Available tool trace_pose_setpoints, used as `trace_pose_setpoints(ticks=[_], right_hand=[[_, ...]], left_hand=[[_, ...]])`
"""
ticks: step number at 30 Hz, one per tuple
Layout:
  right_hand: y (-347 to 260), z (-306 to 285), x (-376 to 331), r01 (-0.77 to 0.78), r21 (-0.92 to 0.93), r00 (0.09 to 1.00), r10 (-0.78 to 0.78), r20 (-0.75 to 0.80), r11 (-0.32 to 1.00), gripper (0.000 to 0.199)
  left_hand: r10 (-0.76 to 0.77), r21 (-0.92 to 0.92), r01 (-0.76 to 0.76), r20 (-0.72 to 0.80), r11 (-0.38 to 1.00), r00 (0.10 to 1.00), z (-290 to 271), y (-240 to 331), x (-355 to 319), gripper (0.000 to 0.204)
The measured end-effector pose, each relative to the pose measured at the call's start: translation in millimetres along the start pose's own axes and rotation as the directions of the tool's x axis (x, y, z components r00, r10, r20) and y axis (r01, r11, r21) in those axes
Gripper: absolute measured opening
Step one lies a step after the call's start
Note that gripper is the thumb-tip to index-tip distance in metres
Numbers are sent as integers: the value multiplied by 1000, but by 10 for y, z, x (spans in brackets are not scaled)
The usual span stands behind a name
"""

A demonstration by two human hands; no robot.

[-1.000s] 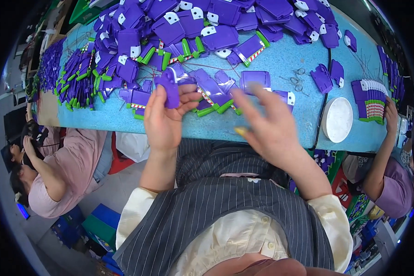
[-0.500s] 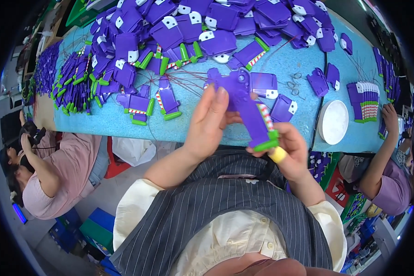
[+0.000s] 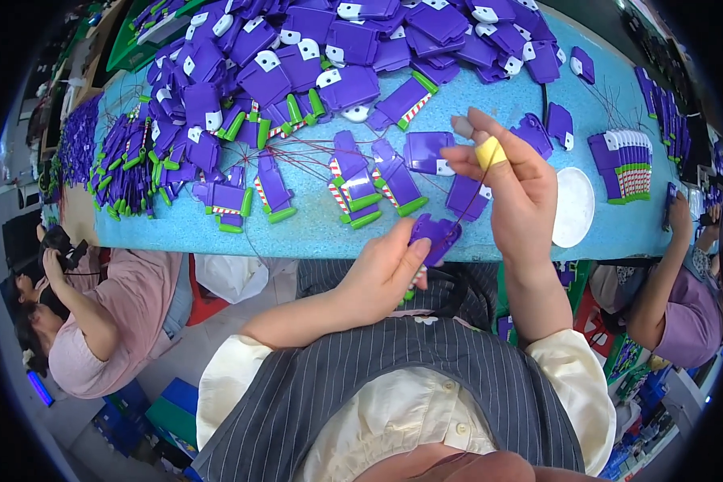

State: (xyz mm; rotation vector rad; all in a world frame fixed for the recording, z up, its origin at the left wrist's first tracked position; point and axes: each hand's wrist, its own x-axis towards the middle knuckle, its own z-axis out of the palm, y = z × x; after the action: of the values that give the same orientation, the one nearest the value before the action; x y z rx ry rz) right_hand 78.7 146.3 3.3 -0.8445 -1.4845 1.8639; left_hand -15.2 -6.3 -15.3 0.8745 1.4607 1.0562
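Note:
My left hand is closed around a purple plastic piece, held just off the table's front edge. A bit of green shows under my fingers; most of the piece is hidden by them. From this piece a thin dark red wire runs up to my raised right hand, where it is pinched near the thumb. Yellow tape wraps that thumb, and a greyish cover sits on a fingertip. Beyond my left hand lie two purple pieces with green ends and red-and-white stripes.
A big heap of purple-and-white pieces covers the far side of the blue table. A white dish and a neat row of stacked pieces are at the right. Co-workers sit on both sides.
The purple piece has been turned and brought down nearer my body in my left hand. My right hand has let go of its green end and risen with the wire.

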Motion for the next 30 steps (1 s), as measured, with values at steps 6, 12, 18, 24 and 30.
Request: trace_pose_setpoints(ticks=[6,12,18,24,30], right_hand=[[124,126,-169,236,61,963,-225,-147,970,34],[-102,-81,-407,384,-514,900,-436,21,767,23],[-107,-52,-489,570,-710,781,-541,311,413,30],[-126,-83,-563,500,-767,840,-441,316,402,30],[-142,-123,-570,472,-747,872,-374,316,469,30]], left_hand=[[-220,-700,487,441,522,870,61,-203,115,31],[-121,-703,162,109,693,987,12,-62,76,32],[246,-425,-309,-197,851,949,87,120,-10,29],[295,-30,-308,-214,951,931,136,53,-79,26],[463,258,-411,-189,874,866,129,36,-51,28]])
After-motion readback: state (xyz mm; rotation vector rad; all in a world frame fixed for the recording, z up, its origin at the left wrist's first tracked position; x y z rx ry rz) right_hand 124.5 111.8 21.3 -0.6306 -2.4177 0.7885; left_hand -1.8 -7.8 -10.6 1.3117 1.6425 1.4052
